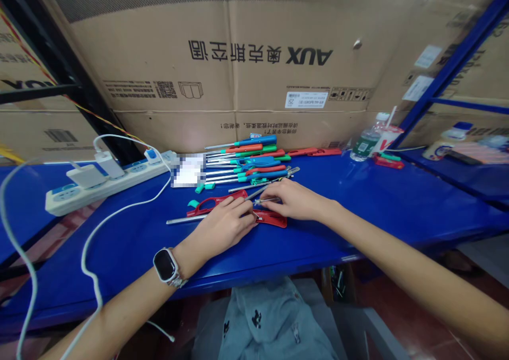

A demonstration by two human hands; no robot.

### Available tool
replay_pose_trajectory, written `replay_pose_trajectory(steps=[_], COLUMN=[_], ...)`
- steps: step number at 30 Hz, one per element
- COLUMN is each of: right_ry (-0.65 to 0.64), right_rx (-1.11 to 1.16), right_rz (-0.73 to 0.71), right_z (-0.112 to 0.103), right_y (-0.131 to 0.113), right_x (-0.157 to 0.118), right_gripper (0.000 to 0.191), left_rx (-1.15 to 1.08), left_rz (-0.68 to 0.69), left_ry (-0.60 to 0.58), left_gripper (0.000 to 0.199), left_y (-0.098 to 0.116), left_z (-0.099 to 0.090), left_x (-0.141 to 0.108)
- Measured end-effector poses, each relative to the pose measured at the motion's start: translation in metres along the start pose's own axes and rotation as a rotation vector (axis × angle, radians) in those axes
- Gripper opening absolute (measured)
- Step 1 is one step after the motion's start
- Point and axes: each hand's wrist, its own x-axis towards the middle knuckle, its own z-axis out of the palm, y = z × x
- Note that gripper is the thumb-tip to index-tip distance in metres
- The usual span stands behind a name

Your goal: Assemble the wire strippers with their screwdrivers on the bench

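Observation:
My left hand [228,223] is closed, its curled fingers pressed on a red lighter casing half [274,218] that lies on the blue table. My right hand [286,196] pinches a small clear and metal lighter part just above that casing; its far end is hidden by the fingers. Under and beyond my left fingers is another red casing piece [207,205] with a loop-shaped opening. A green trigger [193,203] sits at its left end. A thin metal tube [185,220] sticks out to the left of my left hand.
Several long-necked lighters [258,161] lie stacked behind my hands. Red casings [314,152] are at the back. A white power strip [115,182] with cables stands at left. A water bottle [363,143] and a cup [385,137] stand at right, before a large cardboard box [254,26].

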Motion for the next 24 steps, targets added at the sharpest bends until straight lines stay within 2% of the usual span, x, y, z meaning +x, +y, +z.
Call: replay_pose_trajectory(steps=[3, 9, 12, 18, 24], right_ry=[0.074, 0.187, 0.227, 0.303, 0.257], right_rx=[0.033, -0.292, -0.355, -0.302, -0.356], right_rz=[0.074, 0.131, 0.124, 0.086, -0.047], right_z=[0.007, 0.036, 0.044, 0.046, 0.039], right_y=[-0.007, -0.027, -0.03, -0.023, -0.02], right_x=[-0.019, -0.037, -0.037, -0.035, -0.034], right_gripper=[0.022, 0.031, 0.032, 0.029, 0.027], left_rx=[-0.004, -0.067, -0.092, -0.196, -0.209], left_rz=[-0.01, -0.031, -0.027, -0.032, -0.038], left_ry=[0.003, 0.034, 0.038, 0.036, 0.026], left_gripper=[0.032, 0.023, 0.023, 0.027, 0.022], left_y=[0.001, 0.0, -0.003, -0.006, -0.007], left_z=[-0.002, -0.001, 0.002, 0.007, 0.008], left_x=[0.001, 0.0, -0.002, -0.003, -0.004])
